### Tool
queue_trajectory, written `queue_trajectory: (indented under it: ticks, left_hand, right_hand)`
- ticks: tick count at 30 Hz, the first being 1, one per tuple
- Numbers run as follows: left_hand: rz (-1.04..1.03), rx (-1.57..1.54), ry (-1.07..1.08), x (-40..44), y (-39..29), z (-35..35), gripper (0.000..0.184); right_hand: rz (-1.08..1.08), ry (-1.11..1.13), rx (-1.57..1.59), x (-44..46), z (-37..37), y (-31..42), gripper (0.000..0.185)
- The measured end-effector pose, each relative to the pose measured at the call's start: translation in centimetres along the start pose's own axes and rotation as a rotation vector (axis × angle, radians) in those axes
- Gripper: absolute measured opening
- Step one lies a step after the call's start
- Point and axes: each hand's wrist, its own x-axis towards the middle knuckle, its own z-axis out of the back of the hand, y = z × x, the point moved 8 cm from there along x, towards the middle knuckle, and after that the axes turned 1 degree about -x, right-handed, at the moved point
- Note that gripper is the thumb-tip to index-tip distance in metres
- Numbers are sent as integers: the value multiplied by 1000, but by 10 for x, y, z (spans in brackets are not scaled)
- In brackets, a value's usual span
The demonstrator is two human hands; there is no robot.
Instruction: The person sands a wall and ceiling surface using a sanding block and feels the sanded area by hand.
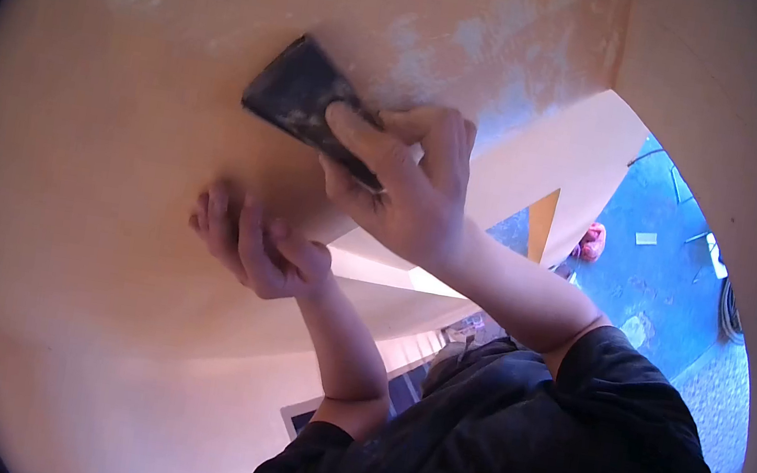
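My right hand (411,178) is closed around a dark sanding block (306,96), with the thumb across its near face. Pale dust marks the block, and its far side lies against the peach-coloured wall surface (117,171). Lower and to the left, my left hand (261,244) is raised close to the same surface. Its fingers are loosely curled and slightly apart, with no object showing in them. Whether its fingertips touch the surface cannot be made out. Whitish patches (483,43) show on the surface above the block.
A curved wall edge (743,191) runs down the right side. Far below lies a blue floor (643,283) with a pinkish-red bundle (593,241), a small pale rectangle (646,238) and a coiled hose or cable (731,315). A framed window-like opening (300,417) is low in view.
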Motion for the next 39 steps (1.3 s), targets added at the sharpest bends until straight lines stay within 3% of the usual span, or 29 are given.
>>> queue_trajectory:
  ticks: [5, 9, 15, 17, 20, 24, 27, 31, 34, 39]
  left_hand:
    - [-50, 15, -20, -7, 6, 1, 29]
    - [31, -20, -22, -6, 9, -1, 28]
    - [64, 33, 9, -5, 9, 4, 27]
    - [82, 43, 3, 2, 10, 7, 27]
    - [102, 69, 10, 5, 14, 12, 26]
    - [72, 53, -1, 5, 12, 16, 26]
    - [87, 7, -12, 6, 16, 19, 25]
    - [79, 26, 15, 6, 12, 17, 25]
    - [49, 21, -7, 9, 13, 19, 25]
    - [90, -2, -79, 4, 15, 21, 25]
  right_hand:
    - [-120, 90, -83, -90, 13, -37, 50]
    - [-11, -14, 26, -37, -2, -16, 47]
    - [-48, 173, -6, -94, 9, -35, 48]
    - [-34, 207, -1, -57, 5, -15, 49]
    - [12, 91, 60, -19, -2, 0, 50]
    - [-6, 205, -26, -68, 5, -8, 48]
    - [115, 106, 16, -44, -1, 1, 49]
    - [107, 74, 39, -13, -7, 11, 50]
    - [-30, 224, -69, -70, 14, -13, 50]
    - [-1, 126, -19, -36, 4, 3, 50]
